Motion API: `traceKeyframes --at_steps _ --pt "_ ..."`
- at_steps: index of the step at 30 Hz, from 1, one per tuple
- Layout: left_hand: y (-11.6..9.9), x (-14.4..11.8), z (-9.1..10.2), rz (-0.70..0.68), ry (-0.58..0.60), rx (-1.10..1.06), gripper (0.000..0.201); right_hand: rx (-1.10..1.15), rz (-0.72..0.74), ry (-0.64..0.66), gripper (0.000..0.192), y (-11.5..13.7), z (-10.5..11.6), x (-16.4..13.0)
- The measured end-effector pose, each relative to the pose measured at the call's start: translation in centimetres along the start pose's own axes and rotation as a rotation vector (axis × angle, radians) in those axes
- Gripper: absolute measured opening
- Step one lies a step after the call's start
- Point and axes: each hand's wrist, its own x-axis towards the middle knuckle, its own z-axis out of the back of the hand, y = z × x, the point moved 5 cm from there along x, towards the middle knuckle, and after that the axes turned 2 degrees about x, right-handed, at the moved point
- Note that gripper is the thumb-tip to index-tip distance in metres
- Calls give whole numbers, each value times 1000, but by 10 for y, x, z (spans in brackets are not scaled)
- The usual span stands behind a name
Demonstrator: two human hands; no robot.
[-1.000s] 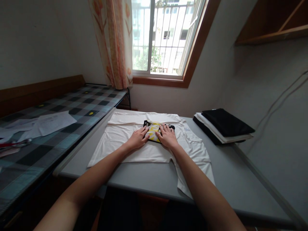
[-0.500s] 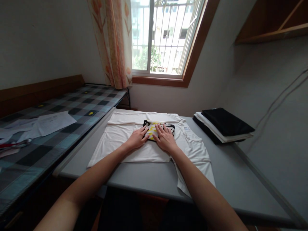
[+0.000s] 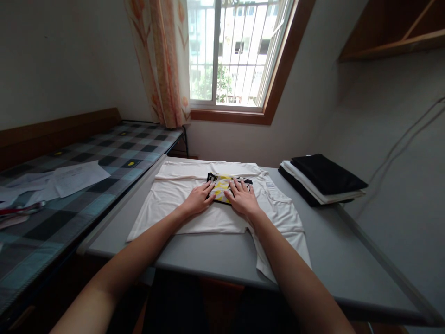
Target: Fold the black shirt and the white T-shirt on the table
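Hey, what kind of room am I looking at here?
Probably a bedroom in a home: a bed with a checked blue-grey cover stands beside the grey table, a floral orange curtain hangs at the barred window, and folded black and white clothes are stacked nearby.

Both forearms are bare from the bottom edge of the picture up to the wrists, with no sleeve, watch or bracelet showing on either. The left hand and the right hand wear no gloves and no rings that can be made out. The fingernails look pale and glossy, a little long, catching the window light.
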Motion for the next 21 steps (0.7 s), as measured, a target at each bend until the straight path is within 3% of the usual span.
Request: traceKeyframes --at_steps 4,9,15,21 --pt "1 0 -1 -1 1 -29 56 50 -86 33 69 -16 4 0" --pt "-3 0 4 -33 -59 -81 50 124 -69 16 67 -21 3 0" --pt "-20 0 13 -217 -163 -65 26 203 -16 -91 57 -26 6 3" --pt "-29 -5 9 -345 -153 -25 15 172 110 -187 57 -21 10 2"
